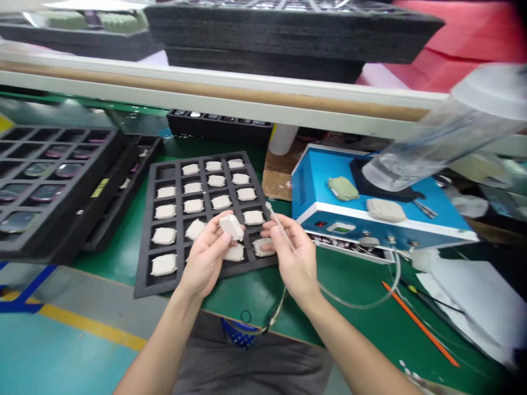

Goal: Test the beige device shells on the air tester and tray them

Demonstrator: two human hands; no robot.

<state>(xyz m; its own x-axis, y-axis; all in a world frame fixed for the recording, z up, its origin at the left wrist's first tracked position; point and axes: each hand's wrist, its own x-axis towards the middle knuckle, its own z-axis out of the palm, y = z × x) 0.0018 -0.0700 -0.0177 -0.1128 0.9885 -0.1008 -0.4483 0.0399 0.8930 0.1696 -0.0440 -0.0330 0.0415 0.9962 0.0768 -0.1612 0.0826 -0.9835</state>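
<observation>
My left hand is closed on a small beige square part, holding it up over the near right end of a black foam tray. Several similar beige parts sit in the tray's pockets. My right hand is closed on a thin clear tube with a nozzle tip, pointed up and left, close to the held part. The tube runs down past my wrist and back toward a blue box machine.
On the blue machine lie a greenish part and a beige part. Stacked black trays stand at the left. A blurred clear bottle hangs at the right. An orange tool and white paper lie on the green mat.
</observation>
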